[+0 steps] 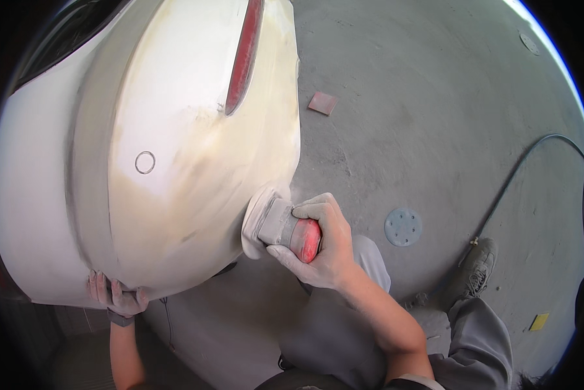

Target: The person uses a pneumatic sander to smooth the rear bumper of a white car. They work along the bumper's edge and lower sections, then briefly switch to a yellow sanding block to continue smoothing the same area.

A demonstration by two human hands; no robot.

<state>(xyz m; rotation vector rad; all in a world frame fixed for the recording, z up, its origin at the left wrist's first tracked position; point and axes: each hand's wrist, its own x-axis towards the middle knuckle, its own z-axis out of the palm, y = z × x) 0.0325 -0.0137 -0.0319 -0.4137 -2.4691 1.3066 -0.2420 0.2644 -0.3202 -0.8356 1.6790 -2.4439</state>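
Grey floor (435,149) stretches wide at two o'clock; right hand (331,244) clamps sander (279,217) against pale car panel (188,143)'s edge; left hand (119,299), fingers extended, touches its rim at eight.

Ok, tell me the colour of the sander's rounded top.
The sander's rounded top is red, partly dusted grey, seen in the head view.

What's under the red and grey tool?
Under the tool is a pale pad, against the car bumper. The patch of bumper behind the pad is covered, so it can't be seen.
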